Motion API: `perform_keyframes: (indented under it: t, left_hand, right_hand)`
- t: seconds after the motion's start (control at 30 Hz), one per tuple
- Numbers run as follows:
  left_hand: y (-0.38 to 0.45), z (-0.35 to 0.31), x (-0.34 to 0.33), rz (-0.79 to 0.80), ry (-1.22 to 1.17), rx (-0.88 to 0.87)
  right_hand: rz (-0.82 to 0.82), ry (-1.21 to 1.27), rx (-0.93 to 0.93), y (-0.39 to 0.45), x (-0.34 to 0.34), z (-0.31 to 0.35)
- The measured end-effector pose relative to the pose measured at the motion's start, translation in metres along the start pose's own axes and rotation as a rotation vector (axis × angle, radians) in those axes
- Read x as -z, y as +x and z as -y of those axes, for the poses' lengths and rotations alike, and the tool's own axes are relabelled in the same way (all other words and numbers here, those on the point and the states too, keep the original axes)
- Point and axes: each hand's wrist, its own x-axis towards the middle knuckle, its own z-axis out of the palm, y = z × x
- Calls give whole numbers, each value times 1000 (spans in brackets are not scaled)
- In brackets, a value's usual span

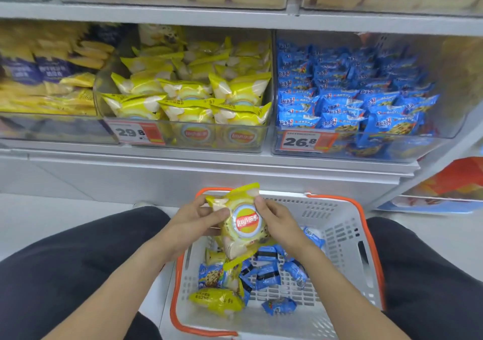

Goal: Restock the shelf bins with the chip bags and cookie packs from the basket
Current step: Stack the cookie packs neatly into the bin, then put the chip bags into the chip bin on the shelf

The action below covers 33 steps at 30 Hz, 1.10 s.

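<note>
Above the basket [347, 237], we hold the chip bag [241, 224] with left hand [193, 224] and right hand [277, 224] pinching its side edges; light, air-filled, crushable, slippery film.

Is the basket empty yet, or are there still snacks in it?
Not empty. The basket still holds blue cookie packs and a yellow chip bag on its floor, below the bag held in both hands.

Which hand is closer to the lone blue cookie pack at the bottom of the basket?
Right. The right hand is above the blue cookie pack, slightly nearer; the left hand is farther off to its left. Both grip the chip bag.
</note>
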Motion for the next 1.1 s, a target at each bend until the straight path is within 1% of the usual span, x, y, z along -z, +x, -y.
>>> perform_keyframes:
  t: [0.07, 0.17, 0.23, 0.3, 0.37, 0.43, 0.5, 0.57, 0.63, 0.67, 0.7, 0.73, 0.8, 0.87, 0.97, 1.03, 1.1]
  left_hand:
    - [-7, -17, 0, -69, 4, -48]
    - [-20, -46, 9, -114, 44, -116]
    - [-30, -65, 17, -135, 76, -166]
    - [-39, -83, 22, -164, 69, -235]
    - [-45, -101, 27, -223, 37, -322]
    - [-44, -115, 37, -331, 31, -413]
    - [-40, -128, 53, -482, 80, -511]
    - [-32, -134, 78, -635, 252, -618]
    - [-22, -138, 105, -744, 567, -678]
    - [-16, -138, 118, -763, 726, -672]
    - [-9, -139, 128, -761, 825, -643]
    - [-3, -139, 136, -749, 865, -606]
    - [5, -135, 145, -737, 878, -565]
    - [13, -123, 150, -739, 874, -580]
    - [31, -109, 151, -752, 895, -624]
    - [40, -111, 145, -756, 919, -606]
    - [49, -114, 139, -756, 982, -541]
  right_hand:
    - [73, 59, 30, -7, 3, 15]
    - [218, 160, 95, -19, 9, 43]
    - [255, 160, 147, -25, 11, 65]
    - [225, 130, 194, -29, 8, 90]
    - [158, 101, 244, -30, 1, 118]
    - [84, 103, 306, -26, -9, 145]
    - [2, 97, 360, -16, -20, 170]
    - [-69, 116, 366, 2, -29, 191]
    - [-119, 151, 354, 24, -39, 211]
    - [-145, 159, 353, 34, -47, 220]
    - [-182, 158, 348, 46, -55, 228]
    - [-210, 151, 353, 57, -61, 234]
    - [-274, 110, 357, 88, -72, 247]
    - [-362, 57, 344, 111, -85, 258]
    - [-463, -21, 392, 139, -103, 264]
    - [-472, -68, 412, 149, -114, 264]
    - [-382, -88, 447, 149, -122, 262]
